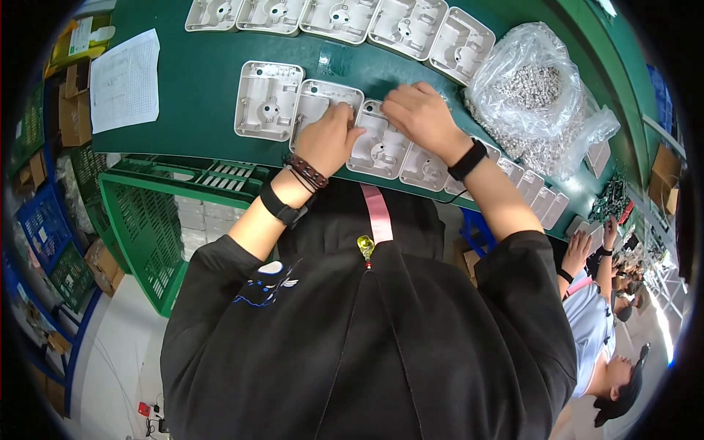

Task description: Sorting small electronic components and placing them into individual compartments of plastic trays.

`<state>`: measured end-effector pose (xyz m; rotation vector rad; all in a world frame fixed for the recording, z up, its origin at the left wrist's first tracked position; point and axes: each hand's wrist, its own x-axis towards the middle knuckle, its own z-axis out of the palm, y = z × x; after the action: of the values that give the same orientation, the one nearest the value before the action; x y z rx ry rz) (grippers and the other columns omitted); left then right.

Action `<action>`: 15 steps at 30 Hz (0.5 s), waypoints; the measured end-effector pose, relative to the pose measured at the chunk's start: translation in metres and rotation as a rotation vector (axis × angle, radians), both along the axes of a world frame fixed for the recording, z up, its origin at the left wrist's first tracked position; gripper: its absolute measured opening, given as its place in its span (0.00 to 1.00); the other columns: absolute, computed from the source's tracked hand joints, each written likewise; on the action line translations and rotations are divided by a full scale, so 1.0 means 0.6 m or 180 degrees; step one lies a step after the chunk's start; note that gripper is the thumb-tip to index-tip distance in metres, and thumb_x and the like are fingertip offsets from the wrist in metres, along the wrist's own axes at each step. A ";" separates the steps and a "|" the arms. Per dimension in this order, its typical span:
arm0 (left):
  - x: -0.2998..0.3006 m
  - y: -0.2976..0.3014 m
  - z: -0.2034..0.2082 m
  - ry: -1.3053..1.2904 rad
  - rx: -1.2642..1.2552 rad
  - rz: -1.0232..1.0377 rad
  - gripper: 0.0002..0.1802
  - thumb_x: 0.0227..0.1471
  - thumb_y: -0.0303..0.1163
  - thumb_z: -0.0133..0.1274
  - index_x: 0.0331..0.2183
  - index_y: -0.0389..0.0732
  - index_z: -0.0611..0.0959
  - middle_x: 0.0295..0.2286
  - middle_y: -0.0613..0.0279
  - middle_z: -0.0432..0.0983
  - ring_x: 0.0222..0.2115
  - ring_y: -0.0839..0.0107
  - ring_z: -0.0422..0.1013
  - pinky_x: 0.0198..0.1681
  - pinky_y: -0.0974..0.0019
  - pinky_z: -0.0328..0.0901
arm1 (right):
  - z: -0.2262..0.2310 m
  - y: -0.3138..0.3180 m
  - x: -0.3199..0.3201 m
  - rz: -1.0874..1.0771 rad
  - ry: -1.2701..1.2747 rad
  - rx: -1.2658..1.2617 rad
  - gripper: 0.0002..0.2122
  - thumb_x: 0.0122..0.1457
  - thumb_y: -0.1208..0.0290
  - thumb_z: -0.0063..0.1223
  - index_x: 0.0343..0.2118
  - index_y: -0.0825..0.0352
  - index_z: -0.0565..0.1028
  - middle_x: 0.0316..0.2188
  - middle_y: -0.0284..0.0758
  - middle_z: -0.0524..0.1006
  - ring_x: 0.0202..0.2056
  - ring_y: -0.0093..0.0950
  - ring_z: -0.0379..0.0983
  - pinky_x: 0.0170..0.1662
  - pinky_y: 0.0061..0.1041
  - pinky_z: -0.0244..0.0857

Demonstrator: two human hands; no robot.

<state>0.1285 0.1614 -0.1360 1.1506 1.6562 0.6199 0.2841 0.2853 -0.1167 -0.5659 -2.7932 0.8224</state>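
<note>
Firstly, left hand (324, 144): I find it between 11 and 12 o'clock from the middle of my view, laid over the second housing (312, 110), a white open box in the near row. Grip: fingers bent, thumb out toward 2 o'clock; I cannot tell whether anything is pinched beneath.

Right hand (419, 114): 1 o'clock, fingertips by the far rim of the third housing (378, 152), which lies between 12 and 1. Grip: narrow, fingers bunched downward; whether they hold a part, I cannot tell.

Near row, remainder: first housing (254, 103) at 11; further white housings (424, 169) from 2 to 3 o'clock, along the green worktop (198, 81).

Far row: five similar boxes (337, 18) at 12, open sides up, curving toward 1.

Clear plastic bag (565, 117): 2 o'clock, filled with small silvery pieces (534, 84).

Paper sheet (125, 81): 10 o'clock, gridded, on the worktop.

Green crate (132, 253): 9 o'clock, pale blocks (192, 216) stacked inside.

Dark tangled parts (612, 196): 3 o'clock.

Wristwear: black band (468, 159) at the right wrist; beaded bracelet (308, 174) at the left.

Co-worker (592, 323): 4 o'clock, pale top, dark cap.
</note>
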 end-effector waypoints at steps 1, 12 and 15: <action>0.004 -0.002 0.007 0.0754 0.0216 -0.0255 0.12 0.48 0.38 0.48 0.31 0.40 0.68 0.22 0.60 0.69 0.18 0.63 0.68 0.19 0.64 0.62 | -0.013 0.010 -0.002 0.0395 -0.0126 0.0362 0.03 0.42 0.76 0.49 0.23 0.62 0.70 0.34 0.28 0.69 0.33 0.27 0.66 0.34 0.25 0.59; 0.001 -0.007 0.000 0.1419 0.0279 -0.0531 0.16 0.43 0.39 0.51 0.30 0.38 0.69 0.25 0.55 0.72 0.22 0.56 0.70 0.22 0.61 0.65 | -0.026 0.020 -0.012 0.0912 -0.0147 0.0954 0.06 0.43 0.72 0.46 0.24 0.59 0.75 0.36 0.30 0.67 0.40 0.27 0.62 0.43 0.24 0.55; -0.008 -0.001 0.010 0.1547 0.0487 -0.0572 0.16 0.46 0.41 0.49 0.31 0.38 0.69 0.24 0.58 0.72 0.20 0.62 0.70 0.21 0.65 0.64 | -0.009 0.019 -0.008 0.0874 -0.0088 0.0827 0.07 0.43 0.72 0.48 0.26 0.59 0.76 0.36 0.31 0.67 0.40 0.29 0.61 0.43 0.25 0.55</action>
<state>0.1238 0.1610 -0.1298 1.6374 1.8997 0.3725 0.2796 0.2966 -0.1219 -0.1546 -2.9788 0.4827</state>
